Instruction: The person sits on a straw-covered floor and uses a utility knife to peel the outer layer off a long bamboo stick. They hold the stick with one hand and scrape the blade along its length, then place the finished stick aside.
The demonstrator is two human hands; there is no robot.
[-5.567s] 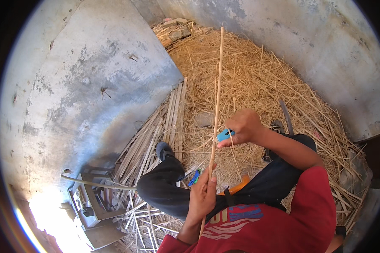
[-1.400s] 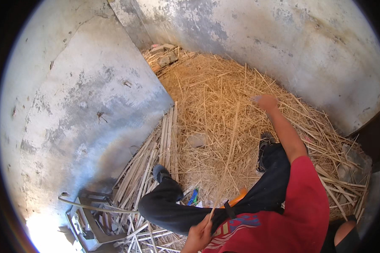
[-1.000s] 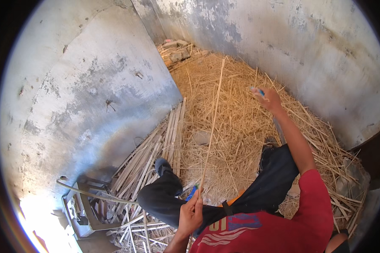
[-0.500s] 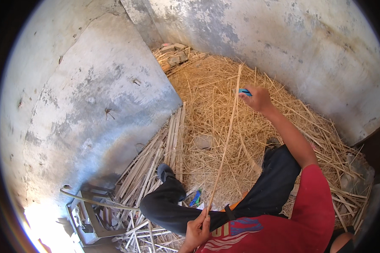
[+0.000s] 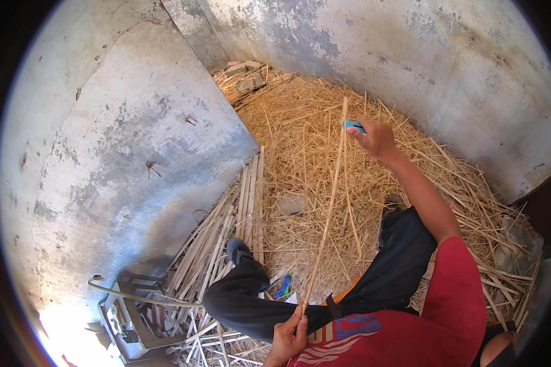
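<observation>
A long, thin bamboo strip (image 5: 333,197) runs from my lap out over the shavings, slightly tilted to the right at its far end. Its near end is pinched between the thumb and fingers of my left hand (image 5: 289,336). My right hand (image 5: 376,140), with the arm stretched forward, is closed around a small blue utility knife (image 5: 354,126). The knife lies against the strip near the far tip; its blade is too small to make out.
Pale shavings (image 5: 300,122) cover the floor. Split strips (image 5: 211,235) are piled along the left wall (image 5: 122,140). Bricks (image 5: 249,82) lie at the far corner. A wooden frame (image 5: 142,324) stands at lower left, and a blue-green item (image 5: 283,287) lies between my legs (image 5: 386,269).
The view has shifted slightly. Both hands keep their hold, and the knife stays near the strip's far end, now touching or almost touching it.
</observation>
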